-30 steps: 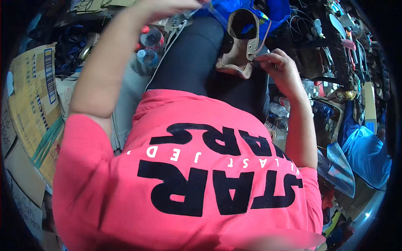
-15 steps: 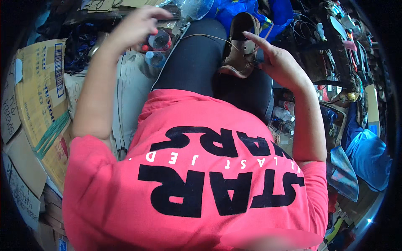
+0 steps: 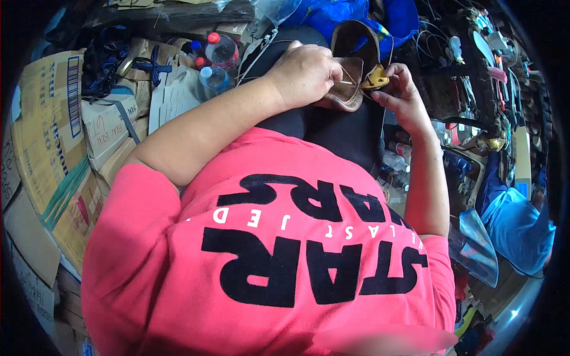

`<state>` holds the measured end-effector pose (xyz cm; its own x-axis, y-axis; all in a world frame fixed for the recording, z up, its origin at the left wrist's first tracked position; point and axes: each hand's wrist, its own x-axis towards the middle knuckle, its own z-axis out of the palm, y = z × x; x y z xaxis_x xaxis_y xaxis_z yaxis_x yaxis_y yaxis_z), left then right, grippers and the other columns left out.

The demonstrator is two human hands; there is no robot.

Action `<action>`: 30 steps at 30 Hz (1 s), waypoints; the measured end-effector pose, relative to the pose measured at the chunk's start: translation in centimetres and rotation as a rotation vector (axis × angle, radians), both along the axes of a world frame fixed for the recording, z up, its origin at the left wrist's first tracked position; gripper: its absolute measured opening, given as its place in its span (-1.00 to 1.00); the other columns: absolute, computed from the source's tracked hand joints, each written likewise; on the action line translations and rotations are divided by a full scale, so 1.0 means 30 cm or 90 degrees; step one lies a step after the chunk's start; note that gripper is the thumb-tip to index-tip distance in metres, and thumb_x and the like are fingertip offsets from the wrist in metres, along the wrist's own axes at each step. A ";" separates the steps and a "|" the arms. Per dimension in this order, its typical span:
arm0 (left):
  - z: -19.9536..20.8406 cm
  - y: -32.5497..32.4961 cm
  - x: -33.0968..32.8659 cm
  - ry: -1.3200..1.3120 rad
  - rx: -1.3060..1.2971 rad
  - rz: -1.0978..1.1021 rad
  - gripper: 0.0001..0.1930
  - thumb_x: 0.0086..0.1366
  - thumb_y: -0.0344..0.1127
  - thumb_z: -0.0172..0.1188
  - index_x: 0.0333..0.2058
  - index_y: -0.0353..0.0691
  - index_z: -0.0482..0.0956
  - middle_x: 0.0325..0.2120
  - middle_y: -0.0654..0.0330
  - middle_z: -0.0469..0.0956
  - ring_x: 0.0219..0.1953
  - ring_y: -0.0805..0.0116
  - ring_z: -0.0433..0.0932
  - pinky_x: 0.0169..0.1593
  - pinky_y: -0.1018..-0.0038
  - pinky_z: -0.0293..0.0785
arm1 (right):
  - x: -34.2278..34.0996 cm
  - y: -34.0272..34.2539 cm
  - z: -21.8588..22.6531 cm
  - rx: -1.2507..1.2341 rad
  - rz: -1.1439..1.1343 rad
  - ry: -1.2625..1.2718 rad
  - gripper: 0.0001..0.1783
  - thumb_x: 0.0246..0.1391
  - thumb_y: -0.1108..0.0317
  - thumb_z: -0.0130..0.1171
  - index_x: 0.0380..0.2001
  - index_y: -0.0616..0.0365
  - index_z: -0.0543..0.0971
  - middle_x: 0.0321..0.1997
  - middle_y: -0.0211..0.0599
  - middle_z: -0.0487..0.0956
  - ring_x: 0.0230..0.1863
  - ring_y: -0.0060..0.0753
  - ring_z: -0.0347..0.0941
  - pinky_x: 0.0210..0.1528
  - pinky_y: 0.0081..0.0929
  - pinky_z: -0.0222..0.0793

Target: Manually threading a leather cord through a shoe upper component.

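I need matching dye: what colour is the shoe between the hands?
The shoe is brown; see head view.

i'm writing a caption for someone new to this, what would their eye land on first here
Probably the bright pink shirt with big dark lettering, filling the lower middle. Next, the brown leather shoe-like piece at upper centre, between the left grip and right grip, with a small yellow piece near the right one. Beyond it, at the top, bright blue material stands out.
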<state>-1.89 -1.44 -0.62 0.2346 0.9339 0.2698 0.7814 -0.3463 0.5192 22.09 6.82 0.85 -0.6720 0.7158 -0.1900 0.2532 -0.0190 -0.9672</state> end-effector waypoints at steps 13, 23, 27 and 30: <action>-0.028 0.055 -0.012 -0.022 0.037 -0.017 -0.87 0.05 -0.27 0.26 -0.37 0.10 0.67 -0.47 0.34 0.41 -0.24 0.32 0.43 -0.10 0.30 0.25 | 0.011 0.081 -0.027 -0.082 0.086 0.085 -0.62 0.00 0.70 0.15 -0.21 0.01 0.33 -0.18 -0.54 0.43 -0.08 -0.67 0.37 0.00 -0.67 0.31; -0.034 0.063 -0.013 0.028 0.031 -0.019 -0.86 0.07 -0.26 0.23 -0.36 0.16 0.66 -0.46 0.36 0.41 -0.21 0.32 0.42 -0.08 0.28 0.23 | 0.015 0.100 -0.027 -0.097 0.092 0.085 -0.65 0.00 0.67 0.17 -0.24 0.02 0.34 -0.17 -0.57 0.42 -0.07 -0.68 0.35 0.03 -0.65 0.29; -0.027 0.069 -0.013 0.029 0.014 -0.027 -0.86 0.06 -0.27 0.23 -0.36 0.17 0.66 -0.46 0.37 0.41 -0.20 0.33 0.42 -0.06 0.28 0.23 | 0.017 0.097 -0.026 -0.109 0.088 0.086 -0.66 -0.01 0.66 0.18 -0.25 0.02 0.35 -0.17 -0.57 0.42 -0.07 -0.68 0.35 0.04 -0.64 0.28; -0.028 0.075 -0.012 0.029 0.011 -0.036 -0.84 0.05 -0.28 0.23 -0.36 0.17 0.66 -0.46 0.38 0.41 -0.19 0.33 0.42 -0.05 0.27 0.23 | 0.021 0.101 -0.028 -0.111 0.088 0.085 -0.66 -0.01 0.67 0.18 -0.25 0.02 0.35 -0.17 -0.56 0.42 -0.07 -0.67 0.35 0.04 -0.64 0.28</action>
<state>-2.26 0.81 -1.46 0.2995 0.9138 0.2745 0.7825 -0.3999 0.4773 22.72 9.86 0.01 -0.7891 0.5789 -0.2054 0.1349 -0.1629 -0.9774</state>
